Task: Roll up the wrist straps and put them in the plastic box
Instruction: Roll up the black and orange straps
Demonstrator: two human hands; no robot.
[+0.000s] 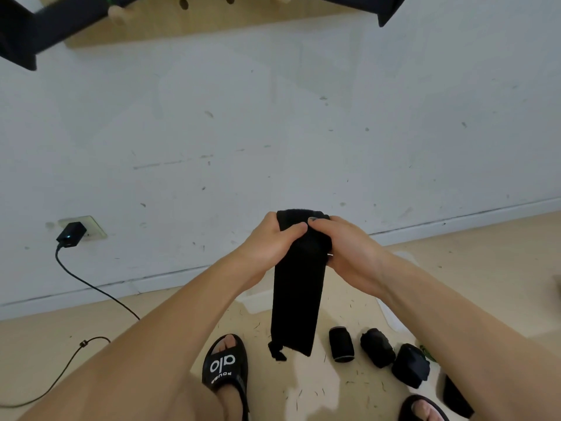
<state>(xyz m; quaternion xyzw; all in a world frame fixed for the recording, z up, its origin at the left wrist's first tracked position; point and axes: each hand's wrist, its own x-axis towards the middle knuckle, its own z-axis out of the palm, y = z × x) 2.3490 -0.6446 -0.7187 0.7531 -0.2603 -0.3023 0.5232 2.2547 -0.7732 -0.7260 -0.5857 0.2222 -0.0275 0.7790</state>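
A long black wrist strap (296, 302) hangs down in front of me, its top end partly rolled between both hands. My left hand (270, 241) grips the roll from the left, thumb across the front. My right hand (349, 253) grips it from the right, fingers curled round the fabric. Below, inside a clear plastic box (391, 322) on the floor, lie three rolled black straps (341, 344), (377, 347), (409, 366). A small loop dangles from the strap's lower end.
A charger (71, 234) sits in a wall socket at left, its cable (91, 287) trailing over the floor. A wooden pegboard (194, 16) with black straps hanging from it is overhead. My feet in black slides (226, 364) stand by the box. Another black strap (455, 396) lies at lower right.
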